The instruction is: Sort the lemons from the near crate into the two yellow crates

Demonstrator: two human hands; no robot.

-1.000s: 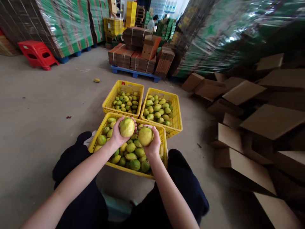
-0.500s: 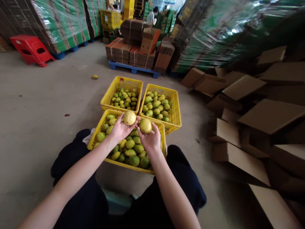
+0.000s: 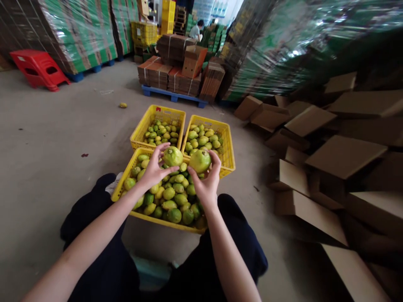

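Grey floor (image 3: 94, 130) is spreading across the frame, with a plastic-wrapped stack (image 3: 85, 33) standing at upper left and a red stool (image 3: 39, 71) resting near it. Toward top centre, a blue pallet (image 3: 174, 97) is carrying bundles of flat cardboard (image 3: 174, 47), and a co-worker (image 3: 195, 31) is showing small behind. Brown boxes (image 3: 346, 155) are lying heaped along the right side.

At mid-frame, a front crate (image 3: 170, 225), a rear left crate (image 3: 139, 129) and a rear right crate (image 3: 228, 147), all yellow, are holding yellow-green lemons. Left hand (image 3: 155, 168) is gripping one lemon (image 3: 173, 157), its fingers and thumb parted by the fruit's width. Right hand (image 3: 208, 181) is gripping a second lemon (image 3: 200, 161) likewise, fingers curving round its right side, thumb pressing at lower left. Both held lemons are sitting near frame centre, close but not touching.
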